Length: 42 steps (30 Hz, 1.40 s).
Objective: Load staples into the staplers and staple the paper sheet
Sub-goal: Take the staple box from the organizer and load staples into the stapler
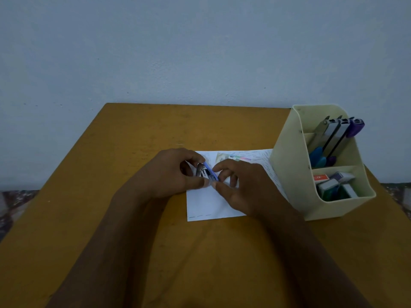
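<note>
Closest to us, our two arms reach out over the brown table (133,241). A little further on lies the paper sheet (206,205), flat on the table, and our hands meet just above it.

Our left hand (171,172) is curled round a small stapler (208,172) and holds it over the paper. The stapler is open: its blue top is lifted and we see shiny metal inside. Our right hand (242,187) is curled too, and its thumb and first finger pinch the blue top at the end nearer to us. We cannot tell if any staples are between those fingers.

The stapler sits right between the two hands. Its long side runs on a slant, from far-left to near-right, so the near end points at the right hand. We think the staples must slide in along that slant, and the right hand is best placed to do it while the left hand holds the stapler steady.

Behind the hands, a small packet (233,157) lies on the paper. To the right stands a cream holder (289,174) with more staplers (333,134) in its back part and little boxes (333,183) in its front part. Farthest of all is the pale wall (200,52).
</note>
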{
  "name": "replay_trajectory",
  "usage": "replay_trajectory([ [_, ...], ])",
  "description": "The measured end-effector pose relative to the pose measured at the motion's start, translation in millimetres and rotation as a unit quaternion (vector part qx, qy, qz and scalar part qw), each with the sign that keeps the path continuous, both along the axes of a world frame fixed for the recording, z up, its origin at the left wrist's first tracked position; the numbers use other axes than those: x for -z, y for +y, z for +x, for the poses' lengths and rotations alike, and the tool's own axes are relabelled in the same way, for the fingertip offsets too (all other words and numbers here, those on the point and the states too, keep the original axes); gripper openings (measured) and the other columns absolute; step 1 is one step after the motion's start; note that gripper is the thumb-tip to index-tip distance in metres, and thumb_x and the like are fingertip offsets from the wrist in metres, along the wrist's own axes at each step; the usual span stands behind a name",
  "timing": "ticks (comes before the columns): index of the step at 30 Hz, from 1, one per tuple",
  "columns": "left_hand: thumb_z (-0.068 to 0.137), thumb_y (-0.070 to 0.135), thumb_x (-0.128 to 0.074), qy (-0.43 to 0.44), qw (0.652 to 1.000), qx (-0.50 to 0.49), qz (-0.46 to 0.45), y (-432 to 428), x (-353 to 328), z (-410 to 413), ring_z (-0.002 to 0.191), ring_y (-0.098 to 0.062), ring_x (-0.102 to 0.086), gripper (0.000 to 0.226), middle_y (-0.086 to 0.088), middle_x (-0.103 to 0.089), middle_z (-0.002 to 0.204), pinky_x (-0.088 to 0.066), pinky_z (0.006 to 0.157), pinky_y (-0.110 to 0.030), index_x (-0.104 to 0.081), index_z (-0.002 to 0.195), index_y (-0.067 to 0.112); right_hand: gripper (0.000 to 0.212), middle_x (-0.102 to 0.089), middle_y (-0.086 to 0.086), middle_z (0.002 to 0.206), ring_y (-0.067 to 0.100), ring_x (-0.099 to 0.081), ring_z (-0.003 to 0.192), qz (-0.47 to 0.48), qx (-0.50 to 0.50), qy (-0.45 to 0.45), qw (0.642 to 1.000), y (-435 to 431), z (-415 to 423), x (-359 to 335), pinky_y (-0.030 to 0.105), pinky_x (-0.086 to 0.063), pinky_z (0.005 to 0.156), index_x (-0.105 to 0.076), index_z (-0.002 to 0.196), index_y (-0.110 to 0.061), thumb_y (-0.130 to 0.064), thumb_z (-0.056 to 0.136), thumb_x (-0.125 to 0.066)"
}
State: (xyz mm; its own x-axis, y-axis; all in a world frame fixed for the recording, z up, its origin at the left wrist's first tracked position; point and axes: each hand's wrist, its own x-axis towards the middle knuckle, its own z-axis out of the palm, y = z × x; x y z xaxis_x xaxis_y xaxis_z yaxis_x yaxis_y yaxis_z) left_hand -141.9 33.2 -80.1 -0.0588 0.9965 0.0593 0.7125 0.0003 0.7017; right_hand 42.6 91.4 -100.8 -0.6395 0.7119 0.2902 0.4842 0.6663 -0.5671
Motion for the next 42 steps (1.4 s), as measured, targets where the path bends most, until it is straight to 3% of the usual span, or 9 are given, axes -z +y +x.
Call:
replay_trajectory([
  [3, 0.073, 0.036, -0.077, -0.018, 1.0, 0.004, 0.011, 0.0, 0.2, -0.2, 0.077, -0.007, -0.064, 0.035, 0.01, -0.067, 0.094, -0.054, 0.069, -0.026, -0.067, 0.105, 0.025, 0.02, -0.055, -0.017, 0.069, 0.003, -0.051, 0.057, 0.01, 0.012, 0.026, 1.0, -1.6, -1.5, 0.7, 0.003, -0.036, 0.058, -0.066, 0.1, -0.013, -0.02, 0.082, -0.068],
  [8, 0.074, 0.056, -0.068, -0.025, 0.999, -0.002, 0.027, 0.7, 1.3, 3.8, 0.092, 0.005, -0.06, 0.044, 0.019, -0.061, 0.11, -0.049, 0.071, -0.012, -0.063, 0.112, 0.034, 0.003, -0.06, -0.006, 0.06, 0.009, -0.054, 0.055, -0.033, 0.072, 0.086, 0.993, 0.2, -1.5, -0.4, 0.012, -0.039, 0.054, -0.067, 0.085, -0.015, -0.015, 0.082, -0.066],
  [11, 0.062, 0.07, -0.068, -0.026, 0.999, 0.021, 0.039, 0.9, 1.6, 9.7, 0.099, 0.004, -0.058, 0.059, 0.021, -0.059, 0.114, -0.053, 0.078, -0.023, -0.062, 0.111, 0.038, 0.009, -0.058, -0.015, 0.06, 0.003, -0.058, 0.059, -0.076, 0.088, 0.092, 0.989, 1.0, -1.6, -2.4, 0.012, -0.043, 0.056, -0.062, 0.082, -0.025, -0.016, 0.084, -0.062],
  [14, 0.064, 0.053, -0.077, -0.034, 0.998, 0.035, 0.046, 1.4, 3.5, 12.8, 0.097, -0.002, -0.06, 0.056, 0.017, -0.061, 0.111, -0.056, 0.078, -0.028, -0.064, 0.113, 0.029, 0.013, -0.057, -0.021, 0.059, -0.004, -0.058, 0.058, -0.112, 0.088, 0.103, 0.984, 1.5, -0.8, -5.0, 0.013, -0.045, 0.057, -0.06, 0.081, -0.028, -0.016, 0.085, -0.059],
  [19, 0.076, 0.052, -0.062, -0.07, 0.993, 0.035, 0.084, -0.1, 1.2, 19.2, 0.091, -0.005, -0.062, 0.042, 0.01, -0.068, 0.099, -0.053, 0.076, -0.023, -0.069, 0.105, 0.022, 0.015, -0.063, -0.013, 0.053, 0.0, -0.058, 0.051, -0.203, 0.072, 0.159, 0.963, 0.6, 0.0, -10.4, 0.016, -0.047, 0.055, -0.064, 0.079, -0.021, -0.012, 0.087, -0.056],
  [24, 0.092, 0.037, -0.047, -0.138, 0.986, 0.001, 0.097, -1.4, -0.3, 26.8, 0.082, -0.016, -0.064, 0.028, 0.0, -0.068, 0.087, -0.056, 0.076, -0.041, -0.068, 0.094, 0.018, 0.014, -0.071, 0.006, 0.073, 0.004, -0.056, 0.05, -0.266, 0.064, 0.212, 0.938, 1.7, 1.1, -13.5, 0.02, -0.047, 0.05, -0.065, 0.085, -0.003, -0.007, 0.09, -0.052],
  [29, 0.087, 0.025, -0.044, -0.293, 0.952, -0.027, 0.082, -1.2, -1.3, 29.4, 0.096, -0.017, -0.066, 0.028, -0.002, -0.069, 0.099, -0.057, 0.08, -0.033, -0.067, 0.102, 0.02, 0.015, -0.071, 0.009, 0.073, 0.008, -0.055, 0.05, -0.29, 0.067, 0.242, 0.924, 1.7, 1.4, -14.7, 0.021, -0.048, 0.049, -0.064, 0.082, -0.001, -0.005, 0.09, -0.051],
  [37, 0.088, 0.009, -0.036, -0.45, 0.89, -0.029, 0.074, 3.2, -4.4, 23.3, 0.1, -0.035, -0.066, 0.03, -0.017, -0.07, 0.104, -0.055, 0.082, -0.048, -0.063, 0.099, 0.009, 0.015, -0.069, 0.017, 0.076, 0.011, -0.053, 0.054, -0.358, 0.055, 0.312, 0.878, 0.0, 4.0, -18.8, 0.021, -0.043, 0.047, -0.063, 0.088, 0.005, -0.003, 0.091, -0.05],
  [42, 0.082, 0.01, -0.036, -0.551, 0.831, -0.002, 0.079, 2.2, -4.0, 14.0, 0.1, -0.041, -0.064, 0.029, -0.025, -0.067, 0.105, -0.057, 0.077, -0.044, -0.058, 0.099, 0.0, 0.02, -0.069, 0.013, 0.073, 0.014, -0.052, 0.056, -0.401, 0.048, 0.344, 0.848, 2.6, 7.0, -19.0, 0.023, -0.042, 0.049, -0.066, 0.088, -0.005, -0.003, 0.092, -0.047],
])
